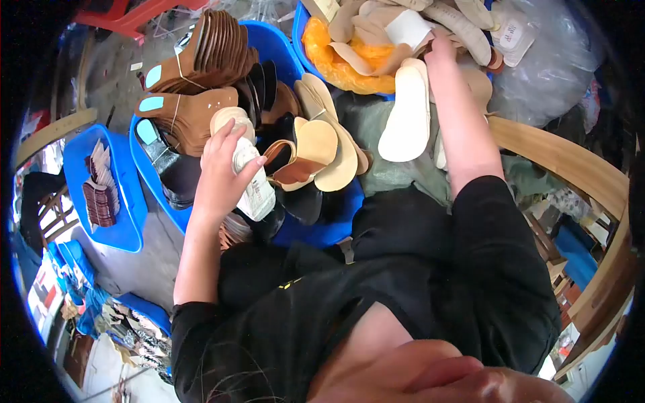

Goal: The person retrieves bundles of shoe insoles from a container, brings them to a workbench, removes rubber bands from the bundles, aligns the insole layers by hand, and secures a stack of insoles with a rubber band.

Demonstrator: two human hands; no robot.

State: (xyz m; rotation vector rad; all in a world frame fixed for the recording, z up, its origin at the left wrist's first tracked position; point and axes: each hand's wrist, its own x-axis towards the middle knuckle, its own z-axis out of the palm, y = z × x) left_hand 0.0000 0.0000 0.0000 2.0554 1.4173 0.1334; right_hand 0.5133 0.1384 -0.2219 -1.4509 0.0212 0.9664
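Note:
My left hand lies across a tied bundle of cream insoles with print on it, in a blue tub. Its fingers are spread and its thumb sticks out over the bundle. At the far right, my right hand reaches into a second blue tub of loose insoles. Its fingers are closed at the edge of some insoles beside a white piece; the fingertips are partly hidden. A pale insole pair rests below my right wrist on green cloth.
Bundles of brown insoles, tan insoles and black ones fill the nearer tub. A small blue bin with dark red pieces stands left. An orange bag, clear plastic and a curved wooden rail lie around.

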